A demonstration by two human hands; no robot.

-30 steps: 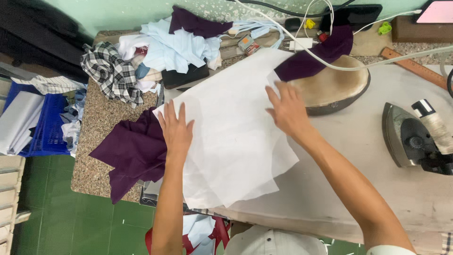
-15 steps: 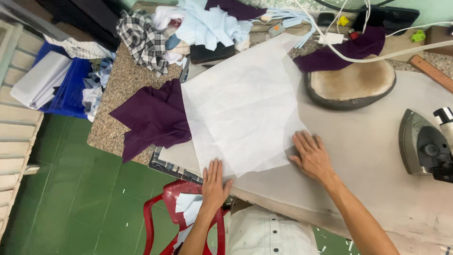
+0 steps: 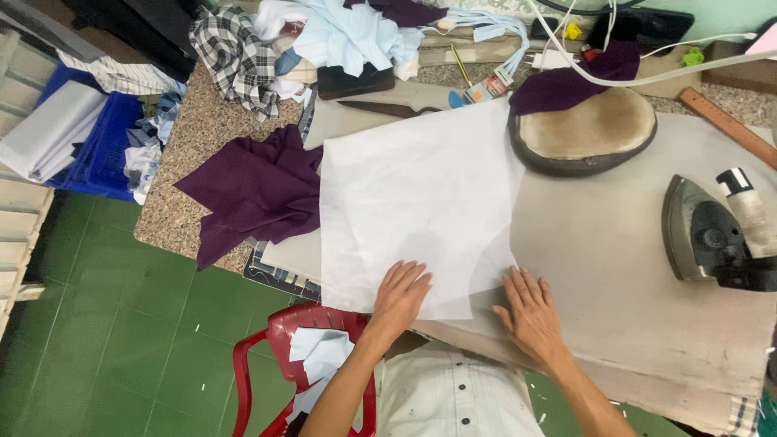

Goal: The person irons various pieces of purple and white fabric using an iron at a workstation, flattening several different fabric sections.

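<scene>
A large sheet of thin white fabric [image 3: 421, 194] lies flat on the padded ironing table [image 3: 599, 243]. My left hand [image 3: 401, 298] rests palm down on the sheet's near edge, fingers spread. My right hand [image 3: 530, 311] lies flat at the sheet's near right corner, partly on the bare table cover. Neither hand grips anything. A purple cloth [image 3: 255, 190] lies crumpled just left of the white sheet.
An iron [image 3: 712, 231] sits at the right. An oval pressing pad [image 3: 584, 129] with purple cloth on it lies at the back. Scissors [image 3: 384, 107], a wooden ruler [image 3: 728, 125], heaped clothes [image 3: 324, 36], a red chair [image 3: 307, 356] and a blue crate [image 3: 101, 154] surround the table.
Both hands slid down the white sheet from its middle toward its near edge. The view shifted as my head moved.
</scene>
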